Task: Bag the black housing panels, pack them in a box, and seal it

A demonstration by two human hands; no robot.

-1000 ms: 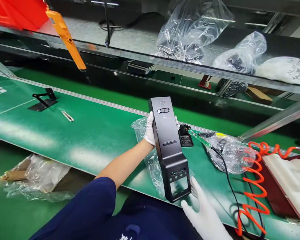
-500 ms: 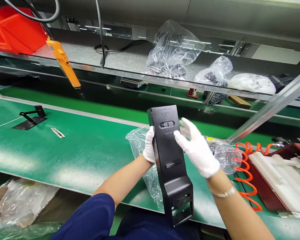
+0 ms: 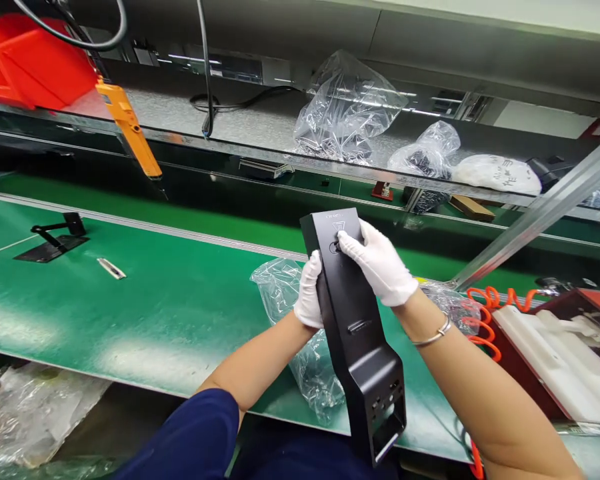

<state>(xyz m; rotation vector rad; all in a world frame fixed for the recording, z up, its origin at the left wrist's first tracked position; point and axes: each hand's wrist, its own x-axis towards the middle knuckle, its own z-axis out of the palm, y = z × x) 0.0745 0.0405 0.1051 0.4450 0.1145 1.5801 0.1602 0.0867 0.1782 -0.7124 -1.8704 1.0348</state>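
The white-gloved left hand (image 3: 309,290) had its fingers (image 3: 312,268) curled in around the left edge of a long black box-like housing (image 3: 347,293), with the housing filling the grasp. The white-gloved right hand (image 3: 383,263) was partly closed on the upper right edge, its thumb lying on the front face and its other fingers mostly hidden behind, so how tightly they gripped could not be told. Under the thumb was a small oval slot (image 3: 334,247), partly covered, and just above it a printed triangular mark (image 3: 339,226). The housing stood tilted between the two sets of fingers, its stepped lower end, with a rectangular opening, reaching down well below them toward the person's body.

Beneath and behind the left fingers, a crumpled clear plastic bag (image 3: 316,387) lay on the glossy green worktop (image 3: 180,307). Well to the left of those fingers lay a narrow whitish strip (image 3: 111,268), and farther left a black jointed stand on a flat plate (image 3: 55,241). Above and left of them hung an orange powered screwdriver (image 3: 133,130). To the right of the right fingers were an orange-red coiled hose (image 3: 489,327) and, beyond it, a dark red box (image 3: 523,387) bearing white blocks (image 3: 550,353).
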